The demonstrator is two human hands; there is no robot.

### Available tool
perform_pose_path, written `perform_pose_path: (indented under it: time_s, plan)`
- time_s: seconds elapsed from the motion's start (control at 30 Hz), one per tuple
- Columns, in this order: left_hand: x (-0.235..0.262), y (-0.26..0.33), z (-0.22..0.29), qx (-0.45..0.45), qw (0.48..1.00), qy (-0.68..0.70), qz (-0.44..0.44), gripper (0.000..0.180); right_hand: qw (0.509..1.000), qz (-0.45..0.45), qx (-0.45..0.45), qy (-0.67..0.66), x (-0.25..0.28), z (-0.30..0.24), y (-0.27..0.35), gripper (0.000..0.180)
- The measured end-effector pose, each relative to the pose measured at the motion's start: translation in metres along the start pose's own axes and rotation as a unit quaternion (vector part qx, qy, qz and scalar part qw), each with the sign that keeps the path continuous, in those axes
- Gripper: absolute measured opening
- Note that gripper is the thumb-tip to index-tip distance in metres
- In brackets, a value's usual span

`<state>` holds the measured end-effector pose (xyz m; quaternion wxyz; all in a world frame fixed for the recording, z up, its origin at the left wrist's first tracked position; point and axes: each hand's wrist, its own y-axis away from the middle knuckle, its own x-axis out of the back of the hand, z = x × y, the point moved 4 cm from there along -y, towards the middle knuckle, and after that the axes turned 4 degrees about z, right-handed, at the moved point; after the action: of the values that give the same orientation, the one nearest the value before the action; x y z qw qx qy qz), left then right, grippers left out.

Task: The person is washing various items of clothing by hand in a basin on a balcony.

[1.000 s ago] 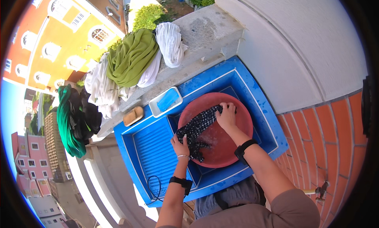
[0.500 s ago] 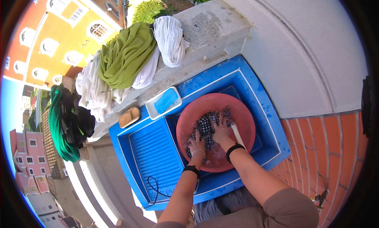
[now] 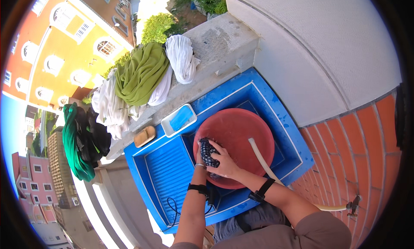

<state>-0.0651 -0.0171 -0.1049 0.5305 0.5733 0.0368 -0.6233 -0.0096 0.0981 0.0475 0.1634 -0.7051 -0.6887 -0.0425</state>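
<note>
A dark cloth with a white checked pattern [image 3: 207, 150] is bunched up between my hands over the left side of a red basin [image 3: 246, 119]. My left hand [image 3: 199, 156] presses it from the left, its fingers mostly hidden behind the cloth. From the right, my right hand [image 3: 225, 163] is closed over the bundle, fingers wrapped across it. A pale hose [image 3: 258, 155] hangs over the basin's right side, apart from both hands. The basin sits in the deep part of a blue plastic sink [image 3: 286, 137], and reddish water or wet basin floor shows inside.
Left of the basin is the sink's ribbed washboard [image 3: 170, 171], with a thin black cord on it. A white tray [image 3: 192, 118] and a wooden brush [image 3: 144, 137] lie along the far rim. Green and white cloths [image 3: 142, 72] drape the ledge [image 3: 228, 42]. A tap [image 3: 353, 205] juts from the tiled wall.
The checked cloth, spread in the basin before, is gathered into a bundle and lifted at the left. My right hand has moved left to meet my left hand. The view has shifted slightly.
</note>
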Motion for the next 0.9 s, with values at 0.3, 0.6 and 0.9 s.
perform_pose_path:
  time_s: [0.3,0.6,0.9]
  plan:
    - [0.001,0.001,-0.039,0.013,0.999,-0.029,0.029,0.053,0.981,0.093,0.054,0.163,-0.009,0.005,0.008,0.017]
    - [-0.018,0.030,-0.024,-0.051,0.882,-0.340,0.321,0.053,0.968,0.048,-0.011,0.246,0.017,0.054,-0.025,0.020]
    - [-0.066,0.065,-0.018,-0.280,0.479,-0.809,0.194,0.063,0.907,-0.029,-0.144,0.394,0.066,0.098,-0.057,0.032]
